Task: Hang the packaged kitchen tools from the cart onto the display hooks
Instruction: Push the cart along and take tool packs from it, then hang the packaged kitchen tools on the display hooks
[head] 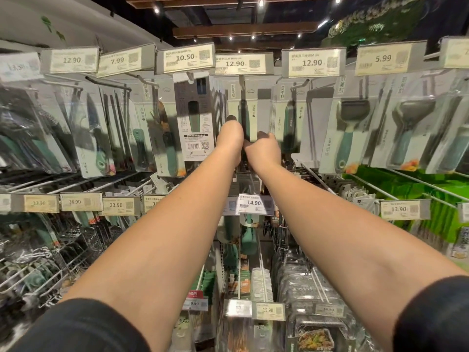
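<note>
Both my arms reach straight out to the top row of the display. My left hand (229,138) and right hand (264,148) meet at the pack (245,110) hanging on the hook (243,83) under the middle 12.90 price tag (239,63). The pack holds a dark, narrow tool with a green handle and sits at the front of a stack of similar packs. My left fingers (231,118) curl around its left edge and my right fingers (262,134) close on its lower right edge, so both hands pinch it from either side. The fingertips are mostly hidden behind my hands. Just to the left, a pack turned back-side out (194,118) hangs under the 10.50 tag (185,58). To the right hang green-handled peelers (352,123). The cart is out of view.
</note>
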Demonstrator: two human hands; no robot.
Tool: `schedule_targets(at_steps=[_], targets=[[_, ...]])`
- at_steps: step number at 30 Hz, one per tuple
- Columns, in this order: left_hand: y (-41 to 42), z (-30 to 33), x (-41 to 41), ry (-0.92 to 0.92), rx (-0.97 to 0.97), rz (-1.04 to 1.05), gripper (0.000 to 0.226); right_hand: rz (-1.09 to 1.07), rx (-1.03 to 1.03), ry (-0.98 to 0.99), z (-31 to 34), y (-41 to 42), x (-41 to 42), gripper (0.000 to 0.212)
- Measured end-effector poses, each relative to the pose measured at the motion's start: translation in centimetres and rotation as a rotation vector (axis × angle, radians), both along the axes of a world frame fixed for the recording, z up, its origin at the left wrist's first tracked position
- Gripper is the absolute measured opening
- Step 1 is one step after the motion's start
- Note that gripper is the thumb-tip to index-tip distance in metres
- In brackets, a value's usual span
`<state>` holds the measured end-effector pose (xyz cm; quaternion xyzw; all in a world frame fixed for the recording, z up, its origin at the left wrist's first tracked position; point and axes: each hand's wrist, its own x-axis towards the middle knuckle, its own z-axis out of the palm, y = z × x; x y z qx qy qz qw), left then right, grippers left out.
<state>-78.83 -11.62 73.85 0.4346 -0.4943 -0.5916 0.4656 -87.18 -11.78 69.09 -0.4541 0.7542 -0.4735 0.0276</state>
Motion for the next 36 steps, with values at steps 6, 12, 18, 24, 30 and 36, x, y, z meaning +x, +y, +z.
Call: schedule_targets(at_steps=[6, 12, 18, 24, 30, 36], targets=[[0.5, 1.0, -0.1, -0.132, -0.079, -0.022, 0.038, 0.003, 0.019, -0.155, 0.3, -1.3, -0.4, 0.064], [2.1, 1.0, 0.7, -0.106, -0.04, -0.053, 0.028, 0.059, 0.063, -0.004, 0.4, 1.0, -0.3, 0.045], [6.4, -4.1, 5.2, -0.29, -0.377, -0.115, 0.043, 0.234, 0.01, 0.015, -1.7, 8.6, -0.3, 0.049], [9.8, -11.4, 16.3, -0.458, -0.34, 0.021, 0.024, 0.47, 0.118, 0.172, -4.8, 13.0, 3.7, 0.026], [13.1, -19.2, 27.7, -0.879, -0.182, 0.264, 0.021, 0.799, 0.349, 0.32, -12.0, 10.8, 13.5, 0.035], [17.0, -25.8, 39.7, -1.112, 0.057, 0.39, 0.02, 1.057, 0.513, 0.409, -20.4, 9.8, 24.9, 0.035]])
